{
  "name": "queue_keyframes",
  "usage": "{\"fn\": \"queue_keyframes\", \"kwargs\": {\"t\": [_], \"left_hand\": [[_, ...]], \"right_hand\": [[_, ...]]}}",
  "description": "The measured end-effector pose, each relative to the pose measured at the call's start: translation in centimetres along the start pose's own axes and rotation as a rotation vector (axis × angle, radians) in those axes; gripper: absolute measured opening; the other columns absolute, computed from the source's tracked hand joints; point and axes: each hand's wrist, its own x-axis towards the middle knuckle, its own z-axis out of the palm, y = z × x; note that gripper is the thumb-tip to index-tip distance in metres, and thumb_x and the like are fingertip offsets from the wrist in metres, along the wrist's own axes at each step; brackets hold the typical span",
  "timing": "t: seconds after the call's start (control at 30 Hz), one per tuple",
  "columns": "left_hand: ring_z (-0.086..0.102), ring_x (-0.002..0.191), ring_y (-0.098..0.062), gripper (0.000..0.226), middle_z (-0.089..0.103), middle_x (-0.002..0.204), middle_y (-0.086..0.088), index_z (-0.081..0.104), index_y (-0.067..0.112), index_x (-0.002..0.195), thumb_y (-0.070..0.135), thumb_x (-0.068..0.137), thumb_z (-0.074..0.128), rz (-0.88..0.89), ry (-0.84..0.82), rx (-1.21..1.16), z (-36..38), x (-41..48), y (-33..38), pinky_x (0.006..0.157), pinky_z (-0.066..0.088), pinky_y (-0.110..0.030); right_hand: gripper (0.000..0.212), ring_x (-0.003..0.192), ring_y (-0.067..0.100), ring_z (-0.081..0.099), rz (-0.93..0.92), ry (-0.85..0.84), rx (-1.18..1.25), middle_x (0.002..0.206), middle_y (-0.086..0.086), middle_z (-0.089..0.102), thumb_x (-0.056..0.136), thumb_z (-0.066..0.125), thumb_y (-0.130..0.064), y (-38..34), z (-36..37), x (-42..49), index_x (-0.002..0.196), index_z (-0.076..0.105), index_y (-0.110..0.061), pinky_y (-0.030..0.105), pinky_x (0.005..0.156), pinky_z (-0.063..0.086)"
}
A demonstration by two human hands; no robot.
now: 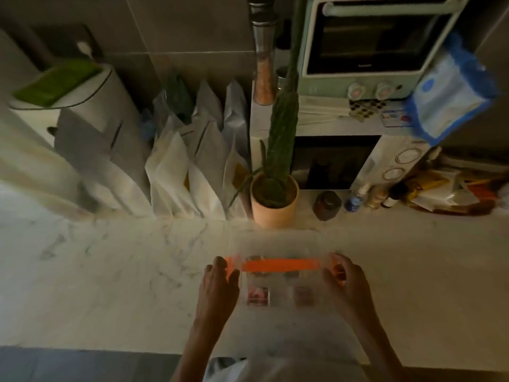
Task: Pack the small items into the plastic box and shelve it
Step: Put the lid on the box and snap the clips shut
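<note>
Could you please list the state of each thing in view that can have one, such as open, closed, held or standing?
plastic box: lid on, small items inside, held at both ends
orange handle: lying flat across the lid
left hand: gripping the box's left end
right hand: gripping the box's right end
green oven: door closed
potted cactus: standing upright
dark jar: lidded, upright

Plastic box (278, 271) on counter (110, 271), before potted cactus (275, 199).
</note>
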Motion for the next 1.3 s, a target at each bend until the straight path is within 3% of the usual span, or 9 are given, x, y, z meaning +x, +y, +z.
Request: {"fn": "queue_keyframes", "kwargs": {"t": [0.3,0.43,0.57,0.73,0.87,1.0,1.07,1.13,1.3], "left_hand": [[0.064,0.088,-0.022,0.024,0.064,0.102,-0.005,0.053,0.011,0.111,0.027,0.094,0.06,-0.023,-0.067,-0.043,-0.1,0.0,-0.3,0.071,0.054,-0.035],[0.062,0.078,-0.014,0.016,0.063,0.097,-0.001,0.051,0.015,0.102,0.025,0.094,0.061,-0.014,-0.083,-0.061,-0.1,0.3,-0.6,0.057,0.045,-0.019],[0.061,0.075,-0.015,0.015,0.06,0.087,0.0,0.05,0.013,0.093,0.02,0.093,0.062,-0.037,-0.107,-0.071,0.1,0.5,-1.2,0.058,0.049,-0.023],[0.061,0.069,-0.019,0.018,0.06,0.078,-0.003,0.049,0.013,0.087,0.016,0.089,0.067,-0.076,-0.075,-0.146,0.7,0.9,-1.5,0.058,0.052,-0.03],[0.056,0.099,-0.028,0.032,0.057,0.105,-0.009,0.052,0.019,0.113,0.021,0.086,0.07,-0.091,-0.086,-0.196,1.0,1.4,-1.8,0.083,0.054,-0.049],[0.04,0.132,-0.035,0.086,0.037,0.147,-0.015,0.024,0.017,0.151,0.036,0.083,0.073,-0.272,-0.191,-0.441,0.7,1.1,-2.6,0.106,0.039,-0.051],[0.059,0.117,-0.036,0.083,0.058,0.132,-0.02,0.043,0.007,0.141,0.047,0.076,0.075,-0.297,-0.323,-0.705,0.4,0.8,-2.9,0.099,0.048,-0.054],[0.07,0.091,-0.036,0.059,0.072,0.099,-0.019,0.064,0.004,0.113,0.047,0.074,0.074,-0.204,-0.266,-0.672,0.3,0.4,-2.6,0.082,0.056,-0.056],[0.065,0.072,-0.002,0.02,0.068,0.089,0.004,0.062,0.014,0.105,0.022,0.088,0.07,-0.044,0.092,-0.358,1.5,-0.4,-1.5,0.052,0.049,-0.01]], "right_hand": [[0.036,0.086,0.019,0.061,0.059,-0.006,-0.078,0.101,0.0,0.067,0.085,0.062,-0.038,-0.4,-0.5,-0.3,0.121,0.056,-0.031,0.033,0.076,0.048],[0.038,0.08,0.017,0.061,0.074,-0.019,-0.073,0.093,-0.003,0.066,0.089,0.06,-0.037,-0.5,-0.4,-0.5,0.125,0.053,-0.03,0.03,0.072,0.046],[0.038,0.082,0.017,0.062,0.1,-0.047,-0.076,0.095,-0.005,0.065,0.088,0.059,-0.039,-0.3,-0.4,-0.7,0.125,0.051,-0.031,0.031,0.073,0.048],[0.035,0.069,0.001,0.062,0.156,-0.106,0.034,0.083,-0.014,0.064,0.085,0.061,-0.048,-0.1,-0.4,-0.9,0.116,0.047,-0.041,0.018,0.053,0.043],[0.035,0.077,0.008,0.064,0.163,-0.132,0.095,0.089,-0.01,0.064,0.084,0.067,-0.04,0.1,-0.9,-0.2,0.115,0.05,-0.037,0.019,0.055,0.047],[0.044,0.109,0.032,0.052,0.141,-0.084,-0.002,0.113,0.01,0.054,0.086,0.069,-0.028,0.3,-0.7,0.0,0.127,0.051,-0.028,0.048,0.088,0.05],[0.054,0.12,0.032,0.042,0.182,-0.108,0.011,0.126,0.01,0.044,0.088,0.065,-0.031,0.2,-0.6,-0.2,0.136,0.041,-0.033,0.049,0.093,0.047],[0.06,0.125,0.032,0.038,0.204,-0.122,0.04,0.133,0.009,0.038,0.089,0.064,-0.033,0.0,-0.6,-0.1,0.141,0.033,-0.037,0.05,0.095,0.045],[0.064,0.127,0.035,0.043,0.204,-0.119,0.0,0.142,0.014,0.041,0.09,0.06,-0.026,-0.6,-0.1,0.3,0.146,0.031,-0.032,0.055,0.101,0.043]]}}
